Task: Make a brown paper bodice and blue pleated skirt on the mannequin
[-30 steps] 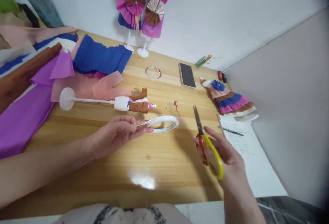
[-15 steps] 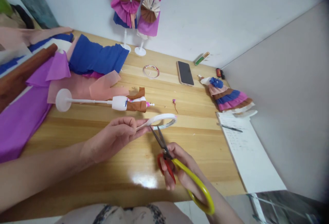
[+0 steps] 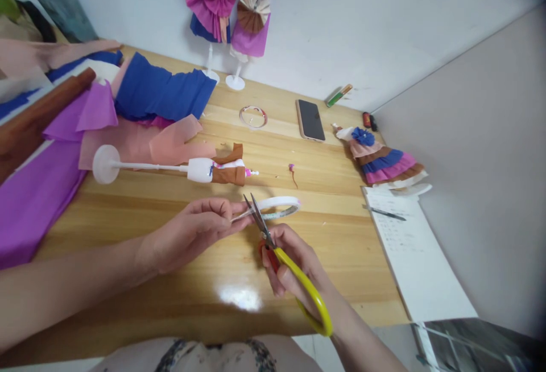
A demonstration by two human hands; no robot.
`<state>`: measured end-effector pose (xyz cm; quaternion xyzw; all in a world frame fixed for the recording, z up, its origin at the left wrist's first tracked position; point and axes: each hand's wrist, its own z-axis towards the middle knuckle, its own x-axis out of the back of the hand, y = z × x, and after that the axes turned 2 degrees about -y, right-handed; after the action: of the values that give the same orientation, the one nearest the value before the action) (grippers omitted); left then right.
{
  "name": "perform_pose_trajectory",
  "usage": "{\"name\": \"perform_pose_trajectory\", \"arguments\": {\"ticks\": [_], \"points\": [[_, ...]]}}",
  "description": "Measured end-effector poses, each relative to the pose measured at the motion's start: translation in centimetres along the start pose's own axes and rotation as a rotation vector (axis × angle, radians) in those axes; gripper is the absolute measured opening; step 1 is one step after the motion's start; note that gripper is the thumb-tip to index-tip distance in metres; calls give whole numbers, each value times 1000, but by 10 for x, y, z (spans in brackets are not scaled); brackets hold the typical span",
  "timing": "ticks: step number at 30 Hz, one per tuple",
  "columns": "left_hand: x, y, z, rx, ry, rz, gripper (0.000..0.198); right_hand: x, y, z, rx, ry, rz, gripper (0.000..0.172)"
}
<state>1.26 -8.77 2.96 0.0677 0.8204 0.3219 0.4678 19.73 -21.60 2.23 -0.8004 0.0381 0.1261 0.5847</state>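
Note:
My left hand point(image 3: 198, 227) pinches the pulled-out end of a roll of white tape point(image 3: 281, 202), and the roll hangs off to the right of my fingertips. My right hand point(image 3: 294, 258) grips scissors point(image 3: 305, 289) with one yellow and one red handle. Their blades, slightly apart, lie across the tape strip between my left fingers and the roll. Just beyond my left hand, a doll-like form on a white stand point(image 3: 200, 170) lies on its side, its upper part wrapped in brown and white paper.
Crepe paper point(image 3: 164, 87) in several colours is heaped at the left. Two decorated stands point(image 3: 253, 16) lean by the wall. Farther back are a ring of tape point(image 3: 253, 116), a phone point(image 3: 310, 120) and a glue tube point(image 3: 339, 95). A layered paper dress point(image 3: 386, 161) and a notebook point(image 3: 420, 252) with a pen are at right.
My right hand has moved up and left, bringing the scissors across the tape. Their blades have closed partway. The tape roll has shifted slightly right and down.

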Motion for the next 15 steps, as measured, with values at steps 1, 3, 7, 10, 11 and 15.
{"name": "perform_pose_trajectory", "arguments": {"ticks": [1,3,7,10,11,15], "points": [[-1,0,0,4,-1,4,17,-1,0,1,4,4,-6,47],[-2,1,0,11,-4,10,17,-3,1,2,-1,17,-10,47],[-3,2,0,26,11,18,18,-4,5,4,-8,49,-27,41],[-2,1,0,39,33,25,17,-4,7,4,-14,34,-45,37],[-1,0,-1,41,34,30,17,-4,7,4,-28,24,-52,38],[0,-2,-1,32,24,55,19,-5,4,4,-97,-14,-80,41]]}}
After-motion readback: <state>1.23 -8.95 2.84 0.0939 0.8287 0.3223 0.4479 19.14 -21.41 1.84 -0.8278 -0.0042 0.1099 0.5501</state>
